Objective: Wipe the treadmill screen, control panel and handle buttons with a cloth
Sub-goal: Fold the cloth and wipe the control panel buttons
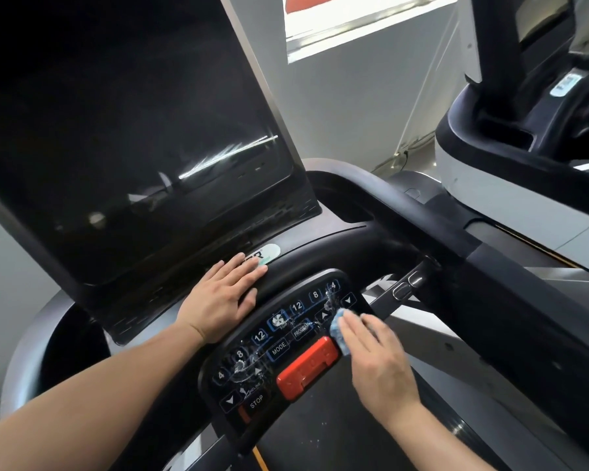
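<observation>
Far left: pale grey wall [0, 266] close behind the machine, little spare room there. Large glossy black treadmill screen [123, 130], tilted back, filling the upper left, streaked with bright reflections near its lower right corner, silver-edged along the right side. Below it, a curved black console ledge [320, 263] carrying a white-and-green oval sticker [267, 253].

Left hand [223, 297] flat on that ledge, palm down, fingers straight and together, fingertips over the sticker's edge, gripping nothing. Bare forearm [92, 396] running in from the lower left corner.

Centre: oval black control panel [279, 341] with white-outlined keys marked 4, 8, 12, MODE, PROGRAM and STOP, arrow keys at both ends, wet droplets and smears shining at its lower left and upper right. Red rectangular safety clip [308, 365] sitting at the panel's lower edge, just beside the right hand.

Right hand [376, 355] lying over the panel's right end, fingers extended and pressing down a small crumpled light-blue cloth [339, 329]; cloth mostly hidden beneath the fingers, touching the panel beside the arrow keys and the red clip's upper right corner.

Right of the panel: black handle bar [398, 290] with two small oval buttons, apart from the cloth. Dark belt visible below, between the forearms. Further right, a narrow gap, then a second white-and-black machine [483, 178] close alongside. Bright window [354, 18] above.
</observation>
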Demonstrator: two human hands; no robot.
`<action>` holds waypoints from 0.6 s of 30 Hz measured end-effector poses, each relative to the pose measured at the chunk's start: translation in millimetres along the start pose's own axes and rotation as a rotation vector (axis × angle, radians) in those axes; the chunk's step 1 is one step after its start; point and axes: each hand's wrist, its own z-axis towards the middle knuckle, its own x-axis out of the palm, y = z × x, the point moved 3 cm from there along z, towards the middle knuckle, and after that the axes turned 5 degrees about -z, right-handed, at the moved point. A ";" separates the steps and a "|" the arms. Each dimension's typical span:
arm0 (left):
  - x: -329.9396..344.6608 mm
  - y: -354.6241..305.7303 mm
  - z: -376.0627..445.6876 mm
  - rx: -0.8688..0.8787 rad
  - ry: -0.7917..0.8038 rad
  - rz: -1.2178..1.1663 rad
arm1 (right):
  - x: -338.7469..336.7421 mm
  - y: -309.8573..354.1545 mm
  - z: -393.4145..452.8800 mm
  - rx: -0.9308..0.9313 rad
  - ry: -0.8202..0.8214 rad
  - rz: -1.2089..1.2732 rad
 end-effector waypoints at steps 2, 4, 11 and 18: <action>0.8 0.3 0.2 -0.004 0.008 0.003 | -4.1 -10.7 8.7 0.151 -0.039 -0.010; 1.5 0.4 -1.0 -0.003 0.005 0.005 | -0.4 9.8 4.1 0.125 0.013 -0.006; 1.7 0.2 0.4 0.005 -0.006 0.002 | -2.3 0.9 17.8 0.169 0.025 0.039; 2.5 1.7 0.9 -0.002 0.002 0.000 | -11.8 -11.2 35.6 0.183 -0.029 0.105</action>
